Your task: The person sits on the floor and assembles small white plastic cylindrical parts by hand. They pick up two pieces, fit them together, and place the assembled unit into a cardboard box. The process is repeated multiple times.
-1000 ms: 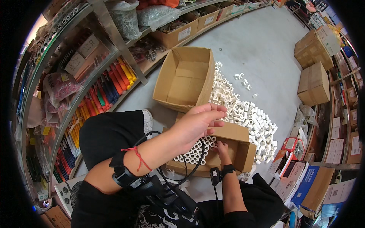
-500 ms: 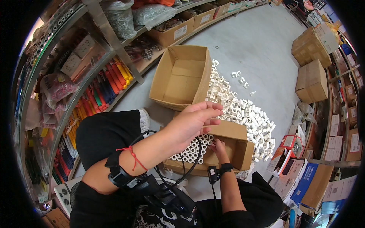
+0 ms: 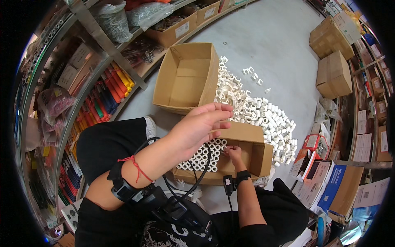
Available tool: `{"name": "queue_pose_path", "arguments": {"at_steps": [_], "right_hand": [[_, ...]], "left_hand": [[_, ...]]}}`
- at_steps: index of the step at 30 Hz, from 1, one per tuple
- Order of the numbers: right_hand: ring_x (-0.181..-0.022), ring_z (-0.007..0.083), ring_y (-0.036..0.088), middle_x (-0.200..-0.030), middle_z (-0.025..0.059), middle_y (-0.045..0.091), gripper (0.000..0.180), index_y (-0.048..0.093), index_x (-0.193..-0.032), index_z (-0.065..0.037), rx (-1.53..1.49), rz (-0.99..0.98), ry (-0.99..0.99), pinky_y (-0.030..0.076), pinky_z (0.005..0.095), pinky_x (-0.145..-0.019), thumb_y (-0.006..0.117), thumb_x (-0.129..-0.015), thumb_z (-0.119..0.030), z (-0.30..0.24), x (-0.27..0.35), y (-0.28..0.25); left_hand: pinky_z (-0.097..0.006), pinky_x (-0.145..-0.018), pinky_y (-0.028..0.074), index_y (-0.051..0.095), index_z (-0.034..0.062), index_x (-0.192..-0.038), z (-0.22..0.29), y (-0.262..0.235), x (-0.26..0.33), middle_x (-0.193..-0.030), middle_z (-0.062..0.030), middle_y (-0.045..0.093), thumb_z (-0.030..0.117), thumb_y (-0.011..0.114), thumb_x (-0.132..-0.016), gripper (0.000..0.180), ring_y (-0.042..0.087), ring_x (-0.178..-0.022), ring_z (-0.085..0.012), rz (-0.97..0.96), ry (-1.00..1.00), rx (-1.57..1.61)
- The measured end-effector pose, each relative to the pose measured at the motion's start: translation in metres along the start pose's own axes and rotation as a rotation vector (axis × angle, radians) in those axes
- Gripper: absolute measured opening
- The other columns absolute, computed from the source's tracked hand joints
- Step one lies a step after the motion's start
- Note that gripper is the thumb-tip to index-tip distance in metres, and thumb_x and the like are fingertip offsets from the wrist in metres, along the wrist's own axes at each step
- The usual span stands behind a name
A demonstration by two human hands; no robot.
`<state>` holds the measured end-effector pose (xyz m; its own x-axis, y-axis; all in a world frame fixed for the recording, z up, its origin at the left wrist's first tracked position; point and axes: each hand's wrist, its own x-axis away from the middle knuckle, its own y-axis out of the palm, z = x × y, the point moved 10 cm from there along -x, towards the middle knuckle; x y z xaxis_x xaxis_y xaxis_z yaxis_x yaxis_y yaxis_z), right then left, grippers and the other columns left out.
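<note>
The left hand (image 3: 201, 123) hovers, released; whether the right hand (image 3: 234, 153) grasps anything is unclear. Its nudge could topple white tubes (image 3: 202, 157) inside the box (image 3: 261, 160).

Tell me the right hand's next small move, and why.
Probably, the right hand should nudge the white rings snug along their right edge. The hand is at that edge, the rings are packed in close rows at the left of the nearer box, and bare cardboard to their right leaves room to work. I can't tell whether it holds a ring.
</note>
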<state>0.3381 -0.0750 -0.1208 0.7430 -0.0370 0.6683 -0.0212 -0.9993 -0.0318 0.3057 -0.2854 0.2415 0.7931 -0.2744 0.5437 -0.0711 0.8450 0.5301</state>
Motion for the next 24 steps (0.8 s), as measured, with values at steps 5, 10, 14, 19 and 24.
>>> {"name": "queue_pose_path", "arguments": {"at_steps": [5, 10, 14, 19, 24], "right_hand": [[-0.048, 0.0137, 0.053, -0.059, 0.0057, 0.057, 0.007, 0.056, -0.066, 0.0, 0.04, -0.03, -0.038, 0.044, 0.0236, -0.045, 0.062, -0.066, 0.002, 0.0, -0.007, -0.002], [-0.052, 0.0138, 0.054, -0.064, 0.0067, 0.057, 0.01, 0.055, -0.072, 0.001, -0.043, -0.002, 0.019, 0.045, 0.0247, -0.046, 0.063, -0.067, 0.001, -0.002, 0.001, 0.0], [-0.051, 0.0138, 0.053, -0.066, 0.0073, 0.057, 0.012, 0.055, -0.075, 0.002, -0.035, -0.013, 0.016, 0.044, 0.0245, -0.046, 0.064, -0.067, 0.0, -0.001, -0.001, -0.001], [-0.052, 0.0128, 0.053, -0.065, 0.0064, 0.057, 0.016, 0.055, -0.079, 0.004, -0.064, -0.027, 0.038, 0.044, 0.0232, -0.047, 0.065, -0.068, -0.002, 0.003, -0.003, 0.003], [-0.053, 0.0114, 0.053, -0.065, 0.005, 0.057, 0.018, 0.056, -0.081, 0.003, -0.061, -0.045, 0.065, 0.044, 0.0218, -0.048, 0.066, -0.071, -0.008, 0.002, 0.002, 0.01]], "left_hand": [[-0.021, -0.074, 0.04, 0.052, 0.0089, -0.102, 0.0, 0.004, -0.003, -0.098, 0.0009, 0.054, 0.016, 0.053, -0.085, 0.018, 0.052, -0.09, -0.0095, 0.005, -0.013, -0.013], [-0.02, -0.073, 0.04, 0.052, 0.0076, -0.103, -0.001, 0.002, -0.003, -0.098, -0.0007, 0.054, 0.014, 0.052, -0.085, 0.019, 0.052, -0.089, -0.0099, 0.029, -0.012, -0.011], [-0.02, -0.072, 0.04, 0.051, 0.0075, -0.103, -0.001, 0.004, -0.004, -0.098, -0.0007, 0.054, 0.015, 0.052, -0.085, 0.019, 0.052, -0.088, -0.0099, 0.007, -0.012, -0.012], [-0.02, -0.072, 0.041, 0.051, 0.0074, -0.104, -0.001, 0.005, -0.004, -0.098, -0.0006, 0.054, 0.014, 0.052, -0.085, 0.02, 0.053, -0.088, -0.0098, 0.009, -0.014, -0.012], [-0.021, -0.072, 0.04, 0.051, 0.0072, -0.105, -0.005, 0.001, -0.002, -0.099, -0.0012, 0.054, 0.015, 0.052, -0.085, 0.021, 0.052, -0.09, -0.0108, 0.036, -0.024, 0.001]]}}
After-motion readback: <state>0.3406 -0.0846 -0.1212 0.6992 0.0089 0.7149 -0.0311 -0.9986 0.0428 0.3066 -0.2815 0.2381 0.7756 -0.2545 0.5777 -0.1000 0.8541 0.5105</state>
